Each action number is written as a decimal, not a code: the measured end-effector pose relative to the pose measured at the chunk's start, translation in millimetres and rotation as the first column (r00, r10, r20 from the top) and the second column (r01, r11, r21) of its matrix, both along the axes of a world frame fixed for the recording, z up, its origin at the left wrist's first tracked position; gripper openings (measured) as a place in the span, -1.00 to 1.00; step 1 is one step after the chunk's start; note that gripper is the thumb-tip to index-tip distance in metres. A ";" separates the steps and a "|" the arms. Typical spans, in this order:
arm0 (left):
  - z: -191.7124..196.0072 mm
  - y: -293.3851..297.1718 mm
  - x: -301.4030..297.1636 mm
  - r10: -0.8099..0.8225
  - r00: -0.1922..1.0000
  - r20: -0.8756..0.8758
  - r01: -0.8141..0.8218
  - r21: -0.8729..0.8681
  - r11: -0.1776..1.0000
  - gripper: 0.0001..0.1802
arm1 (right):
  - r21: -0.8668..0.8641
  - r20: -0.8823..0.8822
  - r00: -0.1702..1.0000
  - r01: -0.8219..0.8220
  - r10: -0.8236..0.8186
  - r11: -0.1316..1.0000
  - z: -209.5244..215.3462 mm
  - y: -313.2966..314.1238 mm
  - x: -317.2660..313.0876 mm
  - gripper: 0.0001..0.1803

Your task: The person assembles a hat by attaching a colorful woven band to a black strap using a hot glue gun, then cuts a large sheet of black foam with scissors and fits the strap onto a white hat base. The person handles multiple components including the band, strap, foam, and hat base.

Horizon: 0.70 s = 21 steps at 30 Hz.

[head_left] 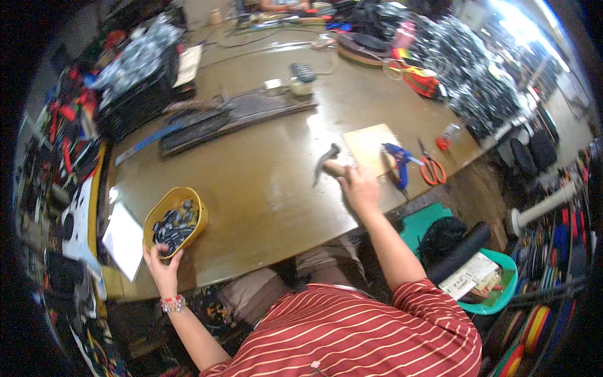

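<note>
At the left, a yellow plastic tub (202,217) holds several small dark and metallic pieces (179,220), their kind too small to make out. My left hand (163,267) grips its near side, with fingers over the rim. A hammer (335,167) with a dark curved head and a wooden handle lies on the table right of centre. My right hand (361,188) is closed over the end of its handle. Just beyond that hand lies a pale flat board (370,141). To its right are a blue glue gun (397,163) and orange-handled scissors (433,169).
A long dark wooden board (245,113) spans the table's middle. White paper (124,242) lies left of the tub. A black crate (135,110) stands far left; silvery plastic bags (465,69) pile up far right. Below the right edge is a turquoise basin (512,276).
</note>
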State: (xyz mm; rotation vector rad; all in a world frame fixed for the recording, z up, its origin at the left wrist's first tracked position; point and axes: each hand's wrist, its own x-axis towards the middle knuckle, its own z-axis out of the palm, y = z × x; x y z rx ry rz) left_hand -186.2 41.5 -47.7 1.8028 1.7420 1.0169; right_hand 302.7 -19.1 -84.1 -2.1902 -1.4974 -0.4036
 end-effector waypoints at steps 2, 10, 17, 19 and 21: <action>-6.7 7.9 20.1 -0.016 0.998 0.056 0.012 0.062 0.998 -0.69 | -0.004 -0.013 1.000 -0.013 0.013 1.000 9.1 -0.3 -3.3 -0.65; -20.5 65.9 121.5 -0.596 0.784 0.172 0.599 0.041 0.800 -0.69 | 0.409 -0.014 0.940 0.316 -0.340 0.856 105.2 -71.8 154.7 -0.76; -19.4 98.3 167.2 -0.717 0.481 0.504 0.814 0.048 0.579 -0.17 | -0.235 -0.044 0.769 0.613 -0.638 0.754 14.4 -79.8 231.9 -0.59; -23.0 93.8 164.7 -0.717 0.472 0.512 0.810 0.068 0.582 -0.05 | -0.282 -0.117 0.698 0.658 -0.706 0.698 39.6 -80.1 229.2 -0.53; -28.1 90.8 160.7 -0.740 0.476 0.475 0.808 0.096 0.582 0.01 | -0.290 -0.312 0.627 0.653 -0.714 0.700 86.7 -89.8 213.4 -0.54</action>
